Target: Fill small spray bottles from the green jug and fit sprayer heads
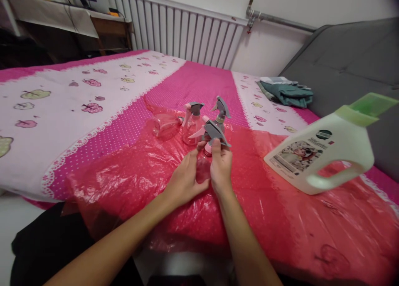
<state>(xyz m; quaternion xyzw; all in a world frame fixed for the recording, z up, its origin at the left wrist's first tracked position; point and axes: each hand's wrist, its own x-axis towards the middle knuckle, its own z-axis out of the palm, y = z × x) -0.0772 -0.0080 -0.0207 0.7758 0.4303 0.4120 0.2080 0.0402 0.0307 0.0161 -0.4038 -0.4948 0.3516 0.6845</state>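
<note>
Nearest, the left hand [183, 178] curls around the left side of the held spray bottle [203, 171], thumb low on its clear body, while the right hand [222, 163] clasps the opposite side, thumb up by the gray-and-pink trigger head [214, 131]. A red plastic sheet [255, 219] spreads below and around the held spray bottle; to its right is a white jug [327, 149] with a green cap. Just beyond it, two spray bottles stand, one left [189, 132] and one right [220, 117]; farther left, a clear bottle [165, 126] lies sideways. Well beyond it, rightward, sit folded clothes [286, 92]; farthest behind it is a white radiator [181, 32].
</note>
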